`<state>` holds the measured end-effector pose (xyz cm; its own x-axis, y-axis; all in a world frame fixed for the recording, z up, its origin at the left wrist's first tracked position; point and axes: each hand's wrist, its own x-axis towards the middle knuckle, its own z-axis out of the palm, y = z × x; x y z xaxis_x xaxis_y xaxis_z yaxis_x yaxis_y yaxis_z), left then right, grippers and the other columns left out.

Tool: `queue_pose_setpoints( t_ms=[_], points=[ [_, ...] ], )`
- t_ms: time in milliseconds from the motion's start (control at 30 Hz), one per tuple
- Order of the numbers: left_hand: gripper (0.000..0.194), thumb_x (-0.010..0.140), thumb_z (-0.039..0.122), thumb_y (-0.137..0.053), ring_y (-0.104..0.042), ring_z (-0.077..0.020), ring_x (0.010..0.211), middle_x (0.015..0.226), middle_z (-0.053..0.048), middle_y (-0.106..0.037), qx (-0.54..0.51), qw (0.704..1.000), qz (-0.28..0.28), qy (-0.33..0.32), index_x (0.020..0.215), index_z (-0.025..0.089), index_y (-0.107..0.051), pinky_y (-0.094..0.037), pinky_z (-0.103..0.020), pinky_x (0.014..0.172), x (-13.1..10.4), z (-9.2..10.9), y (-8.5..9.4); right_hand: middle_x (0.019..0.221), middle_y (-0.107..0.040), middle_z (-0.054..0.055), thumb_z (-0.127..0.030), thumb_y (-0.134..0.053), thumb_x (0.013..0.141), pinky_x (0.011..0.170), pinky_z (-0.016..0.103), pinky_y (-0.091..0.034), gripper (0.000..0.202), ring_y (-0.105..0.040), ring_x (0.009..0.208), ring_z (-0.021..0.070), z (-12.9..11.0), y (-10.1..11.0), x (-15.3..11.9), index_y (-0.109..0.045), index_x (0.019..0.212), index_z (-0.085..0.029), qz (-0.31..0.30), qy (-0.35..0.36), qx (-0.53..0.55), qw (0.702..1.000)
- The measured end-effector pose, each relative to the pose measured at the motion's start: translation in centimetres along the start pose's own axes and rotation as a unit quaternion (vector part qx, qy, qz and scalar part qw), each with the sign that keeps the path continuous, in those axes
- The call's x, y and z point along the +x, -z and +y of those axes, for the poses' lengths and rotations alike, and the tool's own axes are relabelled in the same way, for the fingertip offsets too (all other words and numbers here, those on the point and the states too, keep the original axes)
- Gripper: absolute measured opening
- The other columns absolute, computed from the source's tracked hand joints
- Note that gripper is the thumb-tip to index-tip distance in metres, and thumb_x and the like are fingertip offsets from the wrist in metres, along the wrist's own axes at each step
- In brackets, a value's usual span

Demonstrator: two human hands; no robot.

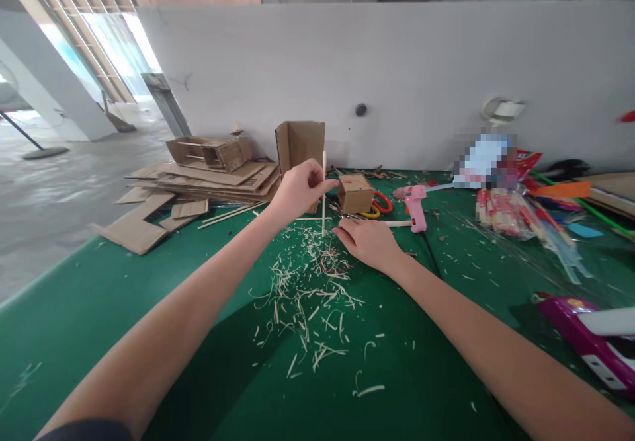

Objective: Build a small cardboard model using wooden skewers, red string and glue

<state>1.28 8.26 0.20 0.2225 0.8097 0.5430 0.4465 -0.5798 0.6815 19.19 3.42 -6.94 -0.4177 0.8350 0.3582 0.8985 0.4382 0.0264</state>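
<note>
My left hand point(303, 193) pinches a thin pale wooden stick point(324, 213) that stands upright near the middle of the view. Low and to the right of the stick, my right hand point(370, 242) rests near the table surface with its fingers bent together; whether anything is between its fingertips is too small to make out. Curled wood shavings point(302, 289) lie scattered below and around the stick. Just behind my right hand sits a small cardboard box point(355, 194), with orange and yellow scissor handles point(382, 203) beside it.
On the green table point(208, 335), a pink glue gun point(415, 208) stands right of the box. Stacked cardboard point(213, 180) lies at the back left, near a tall cardboard piece point(302, 143). Packaged sticks point(503, 213) and a purple device point(585, 335) are at the right.
</note>
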Motion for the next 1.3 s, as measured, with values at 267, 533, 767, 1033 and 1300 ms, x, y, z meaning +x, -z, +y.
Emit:
queue_pose_setpoints(
  t_ms=[267,533,767,1033,1300],
  points=[
    [0.009,0.089,0.015,-0.051,-0.067,-0.0137,0.063,0.075,-0.006,-0.067,-0.192,0.977,0.06,0.074,0.089,0.017,-0.06,-0.054,-0.023,0.053,1.4,0.1,3.6,0.133,-0.05,0.022,-0.015,-0.039,0.086,0.096,0.04,-0.043,0.062,-0.053,0.118,0.0247,0.3,-0.5,1.7,-0.025,0.146,-0.008,-0.006,-0.111,0.281,0.953],
    [0.014,0.088,0.008,-0.051,-0.071,-0.0165,0.064,0.076,-0.001,-0.064,-0.313,0.936,0.037,0.156,0.089,0.019,-0.043,-0.06,-0.028,0.053,0.8,0.0,2.1,0.109,-0.066,0.013,-0.036,-0.053,0.087,0.085,0.036,-0.053,0.044,-0.068,0.092,0.0189,-1.6,1.1,2.4,-0.048,0.125,-0.016,0.014,-0.1,0.529,0.843],
    [0.015,0.089,0.01,-0.053,-0.071,-0.0151,0.065,0.073,-0.001,-0.064,-0.343,0.921,0.103,0.154,0.082,0.017,-0.042,-0.06,-0.027,0.059,1.0,0.3,2.1,0.068,-0.062,0.001,-0.035,-0.051,0.087,0.048,0.024,-0.051,0.021,-0.06,0.049,0.0113,-1.0,2.5,1.9,-0.061,0.085,-0.016,0.066,-0.141,0.498,0.853],
    [0.016,0.089,0.011,-0.053,-0.07,-0.014,0.064,0.072,0.0,-0.063,-0.334,0.92,0.15,0.142,0.08,0.018,-0.043,-0.059,-0.025,0.059,1.6,0.4,3.3,0.068,-0.059,0.0,-0.035,-0.052,0.086,0.046,0.024,-0.053,0.019,-0.059,0.052,0.011,-0.8,2.4,2.0,-0.058,0.086,-0.017,0.036,-0.153,0.552,0.819],
    [0.009,0.09,0.016,-0.054,-0.07,-0.0142,0.071,0.077,0.001,-0.064,-0.333,0.916,0.182,0.129,0.084,0.019,-0.048,-0.057,-0.026,0.062,1.8,-0.1,4.6,0.055,-0.048,-0.003,-0.044,-0.042,0.092,0.049,0.025,-0.043,0.035,-0.051,0.047,0.0102,0.0,2.9,1.4,-0.046,0.066,-0.02,0.008,-0.098,0.43,0.898]
  ],
)
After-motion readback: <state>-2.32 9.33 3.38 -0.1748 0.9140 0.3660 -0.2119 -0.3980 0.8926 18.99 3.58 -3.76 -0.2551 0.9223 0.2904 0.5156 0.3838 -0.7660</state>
